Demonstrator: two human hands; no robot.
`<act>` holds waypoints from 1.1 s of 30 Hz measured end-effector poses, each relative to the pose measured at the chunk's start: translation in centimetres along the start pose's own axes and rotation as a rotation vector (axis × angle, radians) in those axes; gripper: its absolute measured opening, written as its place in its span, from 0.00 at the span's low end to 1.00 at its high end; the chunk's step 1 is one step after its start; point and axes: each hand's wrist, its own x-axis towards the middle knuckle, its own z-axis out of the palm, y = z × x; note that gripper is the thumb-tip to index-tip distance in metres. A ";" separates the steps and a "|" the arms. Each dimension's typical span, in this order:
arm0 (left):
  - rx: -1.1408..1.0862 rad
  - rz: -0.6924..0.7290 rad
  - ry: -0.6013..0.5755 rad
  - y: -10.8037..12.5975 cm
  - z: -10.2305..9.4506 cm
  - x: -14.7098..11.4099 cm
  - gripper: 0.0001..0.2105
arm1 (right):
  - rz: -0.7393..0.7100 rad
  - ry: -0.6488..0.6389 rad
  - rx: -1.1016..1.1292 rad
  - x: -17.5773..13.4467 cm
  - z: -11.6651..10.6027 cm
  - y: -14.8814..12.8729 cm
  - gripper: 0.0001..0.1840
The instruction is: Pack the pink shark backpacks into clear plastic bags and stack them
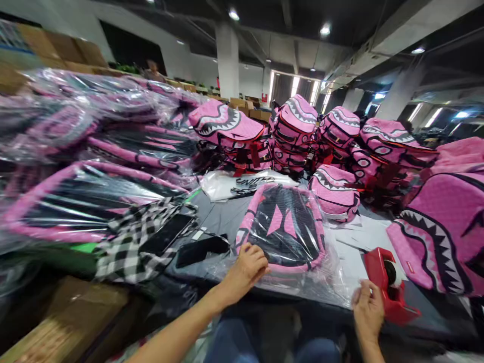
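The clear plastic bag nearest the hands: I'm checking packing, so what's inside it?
A pink-edged item, apparently a backpack, with a black panel and two pink patches facing up. Its underside, and anything inside it, are covered and cannot be seen.

At centre frame, a backpack (283, 229) lies in a plastic sleeve (335, 277) on the bench (214, 216), stacked bags (297, 123) behind, a tape dispenser (399, 305) at lower right; the blurred left apparently holds piled backpacks (139, 146).

Gry tbl (217, 217) w/ bagged pk bag (283, 232), red tape disp (400, 303), prob blk pouch (202, 250)
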 end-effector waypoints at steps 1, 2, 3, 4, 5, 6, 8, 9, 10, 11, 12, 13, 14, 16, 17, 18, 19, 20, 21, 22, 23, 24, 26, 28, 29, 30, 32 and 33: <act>-0.069 -0.053 -0.071 -0.4 0.2 0.6 0.12 | 0.019 -0.041 -0.028 0.4 0.3 0.3 0.36; -0.129 -0.100 -0.133 -0.8 0.3 1.1 0.12 | 0.039 -0.081 -0.051 0.7 0.6 0.6 0.37; -0.179 -0.141 -0.183 -1.2 0.4 1.5 0.12 | 0.060 -0.120 -0.068 1.1 0.9 0.9 0.37; -0.219 -0.175 -0.223 -1.4 0.5 1.9 0.13 | 0.082 -0.158 -0.080 1.4 1.1 1.1 0.37; -0.255 -0.206 -0.252 -1.6 0.6 2.1 0.13 | 0.111 -0.203 -0.093 1.7 1.2 1.3 0.38; -0.277 -0.227 -0.268 -1.7 0.7 2.2 0.13 | 0.138 -0.242 -0.094 2.0 1.2 1.4 0.38; -0.298 -0.255 -0.273 -1.8 0.8 2.3 0.13 | 0.172 -0.284 -0.077 2.8 0.1 1.3 0.38; -0.300 -0.266 -0.271 -1.8 0.8 2.3 0.14 | 0.168 -0.277 -0.074 3.3 -0.9 1.1 0.38; -0.301 -0.277 -0.268 -1.7 0.9 2.2 0.14 | 0.140 -0.243 -0.088 4.0 -2.3 0.8 0.38; -0.302 -0.286 -0.265 -1.7 0.9 2.2 0.14 | 0.088 -0.185 -0.132 4.9 -4.0 0.4 0.37; -0.304 -0.292 -0.261 -1.6 0.9 2.2 0.15 | 0.020 -0.113 -0.208 5.8 -5.9 0.0 0.35; -0.310 -0.293 -0.258 -1.6 0.9 2.2 0.16 | -0.046 -0.033 -0.309 6.7 -7.8 -0.5 0.34; -0.321 -0.292 -0.255 -1.6 0.9 2.2 0.17 | -0.088 0.037 -0.410 7.6 -9.6 -0.8 0.33; -0.348 -0.288 -0.254 -1.7 0.9 2.2 0.18 | -0.084 0.095 -0.543 8.9 -12.5 -1.3 0.33; -0.358 -0.288 -0.255 -1.8 0.9 2.3 0.19 | -0.049 0.082 -0.557 9.3 -13.4 -1.3 0.34; -0.365 -0.289 -0.258 -1.9 1.0 2.3 0.20 | -0.009 0.052 -0.545 9.6 -13.9 -1.1 0.34; -0.370 -0.291 -0.263 -2.0 1.0 2.3 0.21 | 0.024 0.015 -0.522 9.6 -14.1 -0.8 0.35; -0.373 -0.294 -0.267 -2.1 1.0 2.3 0.21 | 0.042 -0.018 -0.499 9.6 -14.1 -0.4 0.35; -0.375 -0.298 -0.270 -2.1 1.0 2.4 0.22 | 0.053 -0.041 -0.481 9.5 -13.9 0.0 0.35; -0.376 -0.303 -0.272 -2.1 1.0 2.4 0.23 | 0.063 -0.055 -0.463 9.5 -13.6 0.4 0.35; -0.376 -0.310 -0.274 -2.1 1.0 2.4 0.23 | 0.072 -0.058 -0.445 9.4 -13.2 0.7 0.35; -0.374 -0.317 -0.275 -2.0 1.0 2.4 0.24 | 0.078 -0.053 -0.430 9.4 -12.9 0.9 0.34; -0.367 -0.328 -0.278 -1.7 0.8 2.4 0.24 | 0.090 -0.028 -0.406 9.6 -12.4 1.0 0.33; -0.356 -0.333 -0.273 -1.5 0.7 2.5 0.24 | 0.097 0.003 -0.397 9.9 -12.2 0.8 0.29; -0.350 -0.336 -0.268 -1.4 0.7 2.5 0.24 | 0.095 0.017 -0.397 9.9 -12.3 0.6 0.27; -0.346 -0.340 -0.262 -1.4 0.6 2.5 0.24 | 0.088 0.033 -0.398 9.7 -12.4 0.4 0.24; -0.348 -0.344 -0.252 -1.3 0.6 2.5 0.24 | 0.071 0.074 -0.396 8.6 -12.8 0.1 0.19; -0.352 -0.345 -0.248 -1.4 0.7 2.5 0.24 | 0.071 0.100 -0.390 7.6 -13.1 0.2 0.17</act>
